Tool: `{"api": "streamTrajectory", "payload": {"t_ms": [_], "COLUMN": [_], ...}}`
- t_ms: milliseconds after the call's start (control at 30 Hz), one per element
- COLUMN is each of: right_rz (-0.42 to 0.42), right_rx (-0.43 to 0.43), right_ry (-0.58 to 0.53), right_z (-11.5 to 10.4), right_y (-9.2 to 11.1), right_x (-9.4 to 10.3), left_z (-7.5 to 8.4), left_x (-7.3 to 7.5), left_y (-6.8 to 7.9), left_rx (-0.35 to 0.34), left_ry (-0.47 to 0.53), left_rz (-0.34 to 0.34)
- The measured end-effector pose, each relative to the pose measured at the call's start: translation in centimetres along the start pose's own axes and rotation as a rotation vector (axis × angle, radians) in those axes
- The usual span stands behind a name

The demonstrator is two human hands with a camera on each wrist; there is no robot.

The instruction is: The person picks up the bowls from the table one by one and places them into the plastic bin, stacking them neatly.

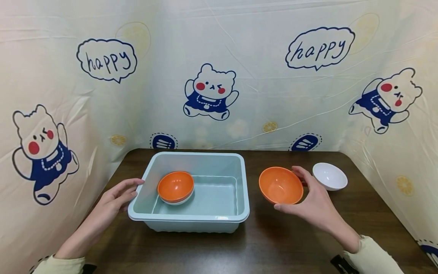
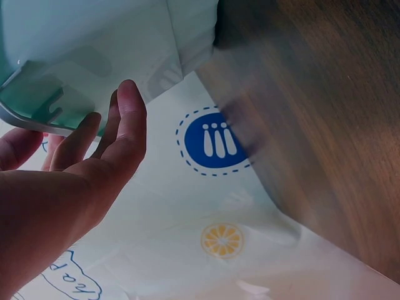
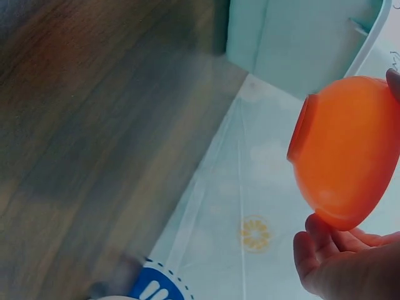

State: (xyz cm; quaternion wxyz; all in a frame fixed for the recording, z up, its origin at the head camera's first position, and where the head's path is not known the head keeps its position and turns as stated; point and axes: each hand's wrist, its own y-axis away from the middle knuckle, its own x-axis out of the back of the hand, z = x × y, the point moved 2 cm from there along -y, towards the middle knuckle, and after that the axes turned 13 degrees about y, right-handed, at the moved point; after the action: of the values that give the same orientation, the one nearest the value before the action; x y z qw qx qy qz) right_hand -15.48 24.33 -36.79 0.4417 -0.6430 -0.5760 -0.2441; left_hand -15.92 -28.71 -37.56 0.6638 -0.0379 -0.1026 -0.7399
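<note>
My right hand (image 1: 316, 205) grips an orange bowl (image 1: 280, 185) by its right side, thumb at the near edge and fingers at the far edge. In the right wrist view the orange bowl (image 3: 350, 150) hangs above the table, its foot ring visible. At the left rim of a pale blue plastic basin (image 1: 215, 198), my left hand (image 1: 114, 199) pinches the edge. The left wrist view shows the fingers (image 2: 128, 119) along the basin's outer wall. Inside the basin, on its left, another orange bowl (image 1: 176, 186) is nested in a white bowl (image 1: 178, 203).
A white bowl (image 1: 330, 176) stands on the dark wooden table (image 1: 273, 243) behind and right of my right hand. Printed cloth (image 1: 260, 76) with cartoon bears encloses the table at the back and both sides.
</note>
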Motion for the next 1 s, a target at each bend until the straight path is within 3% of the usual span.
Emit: {"api": "streamTrajectory", "payload": {"t_ms": [1000], "right_rz": [0.000], "right_rx": [-0.003], "right_ry": [0.024], "right_z": [-2.1], "right_y": [1.2], "right_x": [2.8], "left_z": [-0.1], "left_x": [0.1], "left_y": [-0.2], "left_rx": [0.009], "left_ry": [-0.012], "left_rz": [-0.007]}}
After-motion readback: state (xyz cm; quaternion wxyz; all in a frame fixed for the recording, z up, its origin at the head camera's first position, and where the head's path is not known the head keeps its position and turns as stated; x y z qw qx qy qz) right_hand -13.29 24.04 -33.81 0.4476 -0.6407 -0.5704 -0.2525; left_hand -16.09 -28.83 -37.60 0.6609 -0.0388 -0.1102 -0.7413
